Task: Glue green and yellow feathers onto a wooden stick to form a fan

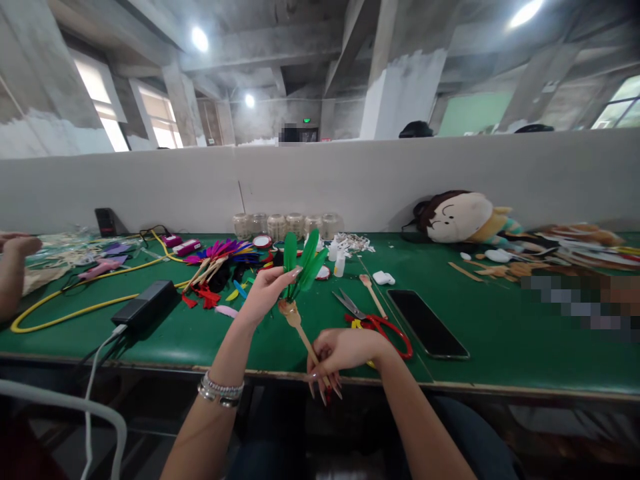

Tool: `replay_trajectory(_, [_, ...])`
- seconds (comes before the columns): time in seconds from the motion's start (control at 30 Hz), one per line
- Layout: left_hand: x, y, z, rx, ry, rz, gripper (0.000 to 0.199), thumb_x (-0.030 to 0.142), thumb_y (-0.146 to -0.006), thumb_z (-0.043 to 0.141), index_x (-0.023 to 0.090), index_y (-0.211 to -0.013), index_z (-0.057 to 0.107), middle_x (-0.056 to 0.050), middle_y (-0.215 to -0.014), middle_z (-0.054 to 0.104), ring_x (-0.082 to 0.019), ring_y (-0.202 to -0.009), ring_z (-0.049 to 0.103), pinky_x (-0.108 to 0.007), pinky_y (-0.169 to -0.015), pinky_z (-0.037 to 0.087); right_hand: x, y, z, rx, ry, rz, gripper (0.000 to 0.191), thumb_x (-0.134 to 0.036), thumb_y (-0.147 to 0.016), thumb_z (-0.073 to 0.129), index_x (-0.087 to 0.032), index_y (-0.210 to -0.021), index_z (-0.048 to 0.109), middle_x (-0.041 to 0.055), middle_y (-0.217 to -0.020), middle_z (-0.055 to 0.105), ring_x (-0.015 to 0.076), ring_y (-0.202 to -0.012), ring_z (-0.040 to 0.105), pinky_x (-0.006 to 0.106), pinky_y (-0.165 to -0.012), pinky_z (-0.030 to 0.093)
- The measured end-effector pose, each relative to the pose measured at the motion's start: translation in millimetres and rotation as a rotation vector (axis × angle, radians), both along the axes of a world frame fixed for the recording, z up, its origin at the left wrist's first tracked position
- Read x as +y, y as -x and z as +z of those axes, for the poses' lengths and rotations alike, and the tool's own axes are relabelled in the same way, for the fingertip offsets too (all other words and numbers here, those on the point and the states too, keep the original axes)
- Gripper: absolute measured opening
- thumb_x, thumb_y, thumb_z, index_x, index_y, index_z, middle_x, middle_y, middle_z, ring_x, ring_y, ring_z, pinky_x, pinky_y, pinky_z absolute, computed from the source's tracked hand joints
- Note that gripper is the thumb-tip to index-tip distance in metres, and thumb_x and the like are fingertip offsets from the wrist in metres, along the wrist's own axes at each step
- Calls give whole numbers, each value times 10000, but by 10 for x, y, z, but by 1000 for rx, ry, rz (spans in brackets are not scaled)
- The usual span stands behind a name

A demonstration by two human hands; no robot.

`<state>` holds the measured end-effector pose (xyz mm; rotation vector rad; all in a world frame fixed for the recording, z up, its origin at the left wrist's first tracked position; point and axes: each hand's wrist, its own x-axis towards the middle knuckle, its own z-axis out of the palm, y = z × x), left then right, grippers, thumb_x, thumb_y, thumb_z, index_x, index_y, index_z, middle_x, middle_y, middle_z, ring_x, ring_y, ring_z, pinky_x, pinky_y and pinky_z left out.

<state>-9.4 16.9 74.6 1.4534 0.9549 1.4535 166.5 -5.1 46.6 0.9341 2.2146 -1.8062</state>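
Observation:
My left hand [267,290] pinches a green feather at the top of a wooden stick [305,340]. Several green feathers [310,260] fan upward from the stick's wider, brownish head. Lower down, my right hand [343,353] has its fingers wrapped round the stick's handle near the table's front edge. Open scissors with red handles [393,330] lie just right of my right hand, with something yellow beside them. Behind them is another wooden stick [373,293]. Small white bottles [339,265] stand beyond the feathers.
A phone [427,323] and white earbud case [383,277] lie right. Glass jars [277,228] line the partition. Coloured feathers [227,253], a black adapter [145,305] and a yellow cable [90,310] are left. A plush doll [463,217] lies back right. Another person's hand [20,245] is far left.

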Motion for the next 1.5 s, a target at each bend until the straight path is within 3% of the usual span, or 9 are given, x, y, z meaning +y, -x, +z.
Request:
replay_trajectory(0.4, [-26,15,-2,-10,-22,-6,226,361,-628,670,135,-636,674,38,-527,535,-71,-523,428,-187,-484,316,-13,5,-11,9,-1,-32,293,-388,-675,625,-113,-773,653,-14,-580,591,59,-471,531,163,-489,436])
replay_trajectory(0.93, [-23,40,-65,-261,53,-65,193,313,-598,691,177,-732,717,8,-712,681,-100,-649,553,-184,-614,412,23,-9,-51,24,17,-6,373,-459,-649,637,-111,-782,654,-8,-586,597,64,-473,535,169,-486,434])
replay_trajectory(1.33, [-38,44,-69,-140,5,-60,224,325,-603,709,164,-759,709,18,-638,649,-75,-576,515,-180,-557,406,35,-8,-60,22,14,9,358,-439,-669,625,-108,-802,654,-7,-602,594,58,-476,544,161,-491,438])
replay_trajectory(1.5, [-79,18,-30,-90,-7,-91,251,292,-586,730,172,-805,705,-18,-793,688,-110,-669,567,-222,-639,452,37,-7,-57,13,8,5,361,-430,-662,634,-107,-823,654,-6,-595,598,65,-482,545,170,-506,442])
